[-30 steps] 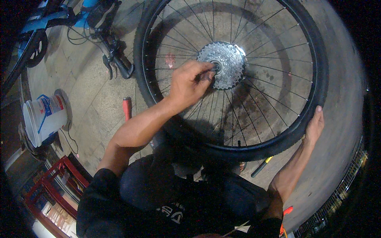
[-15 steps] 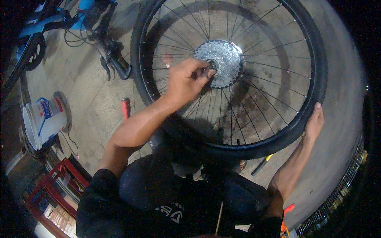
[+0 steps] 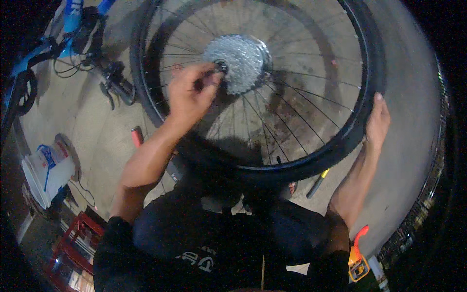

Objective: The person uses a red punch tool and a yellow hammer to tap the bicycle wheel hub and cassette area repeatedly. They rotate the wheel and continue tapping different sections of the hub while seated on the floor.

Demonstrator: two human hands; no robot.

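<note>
From where I stand, the wheel (image 3: 287,173) is right in front of the seated person, its near edge close by their legs and its silver cassette (image 3: 243,63) facing up toward them. The left hand (image 3: 192,92) is narrowed to a pinch, thumb and fingers on the small dark hub end (image 3: 221,65) at the cassette's middle. The right hand (image 3: 378,121) lies against the outer right side of the tyre (image 3: 373,63); I can't tell whether its fingers curl round behind.

To the far left is a blue bike (image 3: 73,17), its handlebar (image 3: 119,85) near the wheel's left side. A white bucket (image 3: 54,173) sits farther left, nearer the person. A red handle (image 3: 137,136) shows just beyond the left forearm; a black-and-yellow handle (image 3: 318,184) lies on the floor (image 3: 104,160) by the wheel's near right edge. An orange thing (image 3: 358,255) is at the near right.
</note>
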